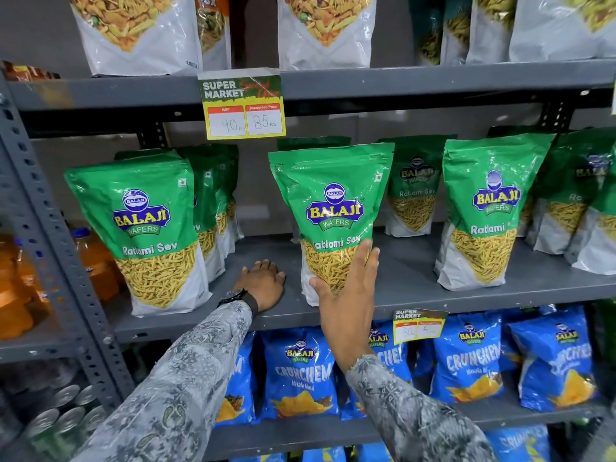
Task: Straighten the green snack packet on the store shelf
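Grey steel shelf [416, 288] holding green snack packets, seen from the wearer's head. All positions are given relative to the green snack packet [333, 208] standing at the middle of the shelf.

Far left of it, beyond the perforated upright [50, 248], orange drink bottles [20, 281] stand on a neighbouring rack. Left of it stands a like packet [150, 228] printed "BALAJI WAFERS" and "Ratlami Sev", with further green packets [216, 195] behind that one. Between this packet and the middle packet, the left hand [263, 281] lies palm down on the bare shelf board, fingers loosely spread, gripping nothing; a dark wristwatch [236, 296] sits at the cuff of a patterned grey sleeve [186, 378].

Above the middle packet, slightly left, a price card [243, 105] on the upper shelf edge reads "SUPER MARKET", "MRP 40 Rs" and "Discounted Price 85 Rs". The middle packet stands roughly upright, its front facing out, and bears the same "BALAJI WAFERS" logo. The right hand [346, 295] lies open against its lower right front, fingers together and extended upward, thumb at the bottom edge; the hand presses flat rather than pinching.

Right of it stand more Ratlami Sev packets [486, 211]. Below, blue packets [300, 375] read "BALAJI WAFERS CRUNCHEM Masala Masti", beside a smaller card [418, 326] whose prices are illegible.
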